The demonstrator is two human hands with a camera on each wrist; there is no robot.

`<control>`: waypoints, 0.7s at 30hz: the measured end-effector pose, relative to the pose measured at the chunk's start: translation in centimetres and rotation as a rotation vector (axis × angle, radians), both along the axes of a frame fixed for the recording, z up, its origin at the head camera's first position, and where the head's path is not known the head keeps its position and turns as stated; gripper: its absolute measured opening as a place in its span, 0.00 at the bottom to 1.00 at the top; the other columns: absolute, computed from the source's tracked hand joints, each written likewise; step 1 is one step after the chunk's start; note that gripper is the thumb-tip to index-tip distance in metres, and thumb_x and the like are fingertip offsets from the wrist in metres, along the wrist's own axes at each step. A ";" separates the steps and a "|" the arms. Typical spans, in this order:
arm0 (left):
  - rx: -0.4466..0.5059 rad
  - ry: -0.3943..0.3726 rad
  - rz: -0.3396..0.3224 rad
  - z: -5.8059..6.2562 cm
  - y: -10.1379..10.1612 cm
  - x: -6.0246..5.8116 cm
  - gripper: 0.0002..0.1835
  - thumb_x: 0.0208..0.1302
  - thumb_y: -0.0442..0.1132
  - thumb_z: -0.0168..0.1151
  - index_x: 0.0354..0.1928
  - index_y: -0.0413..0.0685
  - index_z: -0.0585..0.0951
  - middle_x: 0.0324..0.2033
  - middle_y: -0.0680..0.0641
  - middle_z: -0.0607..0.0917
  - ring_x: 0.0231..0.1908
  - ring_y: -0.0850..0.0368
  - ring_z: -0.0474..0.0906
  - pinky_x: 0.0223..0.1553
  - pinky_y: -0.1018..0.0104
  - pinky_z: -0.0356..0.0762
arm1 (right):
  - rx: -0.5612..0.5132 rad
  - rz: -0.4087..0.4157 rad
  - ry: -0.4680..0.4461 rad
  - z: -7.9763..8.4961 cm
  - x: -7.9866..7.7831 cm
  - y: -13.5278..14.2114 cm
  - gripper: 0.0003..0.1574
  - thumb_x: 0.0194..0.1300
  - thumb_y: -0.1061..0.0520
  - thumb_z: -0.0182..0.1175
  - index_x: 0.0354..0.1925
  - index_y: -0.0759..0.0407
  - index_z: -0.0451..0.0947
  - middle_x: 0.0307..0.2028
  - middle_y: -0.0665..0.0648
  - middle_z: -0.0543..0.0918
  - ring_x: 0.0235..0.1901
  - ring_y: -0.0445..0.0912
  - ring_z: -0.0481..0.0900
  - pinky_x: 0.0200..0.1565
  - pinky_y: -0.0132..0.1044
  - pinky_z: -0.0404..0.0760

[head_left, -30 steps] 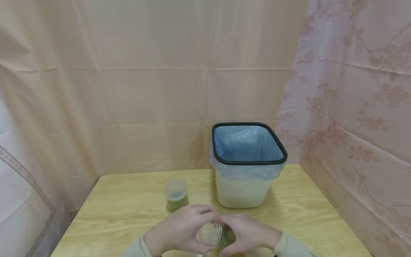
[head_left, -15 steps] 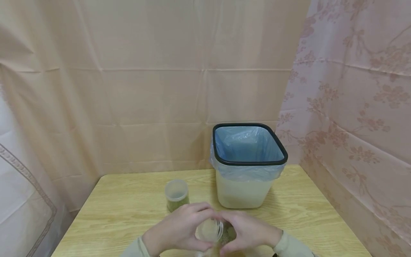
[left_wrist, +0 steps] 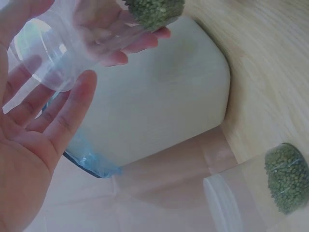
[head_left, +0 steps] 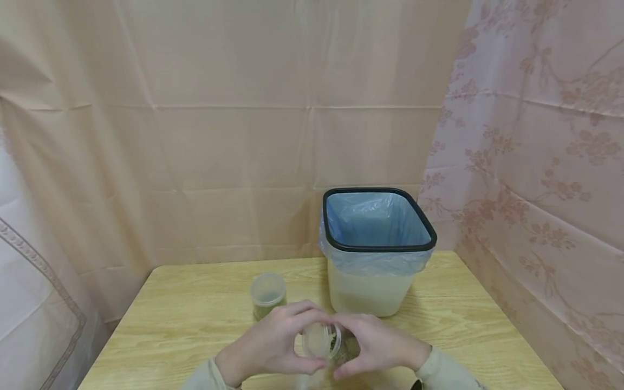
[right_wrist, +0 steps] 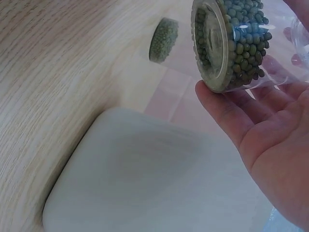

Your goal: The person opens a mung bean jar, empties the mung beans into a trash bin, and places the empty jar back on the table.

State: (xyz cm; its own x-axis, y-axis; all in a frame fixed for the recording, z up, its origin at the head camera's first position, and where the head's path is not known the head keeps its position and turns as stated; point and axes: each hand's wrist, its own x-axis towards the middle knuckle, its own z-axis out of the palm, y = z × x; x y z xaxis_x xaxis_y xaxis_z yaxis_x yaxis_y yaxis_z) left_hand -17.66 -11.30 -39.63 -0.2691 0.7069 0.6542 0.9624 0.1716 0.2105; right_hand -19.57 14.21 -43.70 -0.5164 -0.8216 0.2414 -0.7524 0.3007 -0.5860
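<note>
Both hands meet over a clear plastic jar [right_wrist: 241,43], tipped on its side, with green beans like mung beans [left_wrist: 157,9] gathered at its base. My right hand [head_left: 377,344] curls round the bean end, its fingers along the underside in the right wrist view. My left hand [head_left: 275,341] has its thumb and fingers round a clear, round lid [left_wrist: 46,53] at the opposite end. Part of the jar is hidden behind the fingers. A second jar of green beans [head_left: 268,295], capped with a frosted lid [left_wrist: 223,205], stands upright beyond my left hand.
Behind the hands stands a pale bin [head_left: 368,290] with a black rim [head_left: 380,248] and a blue bag liner [head_left: 372,216]. The wooden table [head_left: 195,309] ends at a beige curtain [head_left: 229,162]. A flowered curtain [head_left: 541,189] hangs on the right.
Both hands have risen slightly in the head view, carrying the jar, and the lid end has turned a little. The second jar and the bin have stayed put.
</note>
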 end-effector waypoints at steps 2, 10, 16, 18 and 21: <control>0.027 -0.015 -0.010 -0.1 0.1 -0.1 0.31 0.49 0.42 0.80 0.55 0.46 0.79 0.48 0.52 0.83 0.48 0.64 0.81 0.50 0.75 0.78 | 0.001 -0.010 0.000 0.0 0.0 0.1 0.39 0.59 0.36 0.73 0.62 0.42 0.69 0.49 0.39 0.80 0.48 0.37 0.81 0.50 0.34 0.81; 0.082 -0.067 0.006 -0.6 0.1 -0.2 0.32 0.48 0.41 0.81 0.57 0.45 0.79 0.51 0.50 0.82 0.49 0.64 0.80 0.43 0.76 0.80 | 0.003 -0.054 -0.030 0.1 -0.1 0.4 0.42 0.58 0.37 0.74 0.65 0.43 0.69 0.52 0.41 0.80 0.50 0.38 0.80 0.52 0.36 0.80; 0.135 0.012 0.031 -0.8 0.0 -0.3 0.35 0.46 0.43 0.83 0.58 0.45 0.80 0.54 0.46 0.79 0.51 0.56 0.80 0.53 0.68 0.79 | 0.012 -0.073 0.007 0.1 -0.2 0.5 0.43 0.58 0.35 0.73 0.65 0.44 0.69 0.52 0.43 0.82 0.51 0.38 0.80 0.53 0.37 0.80; 0.148 0.026 0.041 -0.8 -0.1 -0.3 0.36 0.44 0.43 0.84 0.58 0.47 0.81 0.54 0.47 0.79 0.52 0.55 0.79 0.53 0.66 0.79 | 0.016 -0.078 0.015 0.2 -0.2 0.5 0.42 0.58 0.33 0.72 0.64 0.44 0.70 0.52 0.44 0.82 0.51 0.38 0.80 0.53 0.37 0.80; 0.160 0.022 0.046 -0.9 -0.1 -0.3 0.36 0.44 0.43 0.85 0.58 0.47 0.81 0.54 0.47 0.79 0.52 0.55 0.79 0.51 0.66 0.80 | 0.015 -0.082 0.012 0.3 -0.2 0.6 0.42 0.57 0.33 0.72 0.63 0.46 0.71 0.51 0.47 0.83 0.51 0.39 0.80 0.53 0.37 0.80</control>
State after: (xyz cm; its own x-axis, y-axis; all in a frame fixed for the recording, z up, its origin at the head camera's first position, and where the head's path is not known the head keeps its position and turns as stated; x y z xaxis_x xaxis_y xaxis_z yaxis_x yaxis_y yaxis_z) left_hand -17.97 -11.44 -40.52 -0.2826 0.5805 0.7637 0.9592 0.1812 0.2172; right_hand -19.80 14.78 -43.42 -0.5794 -0.7802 0.2357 -0.7318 0.3707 -0.5719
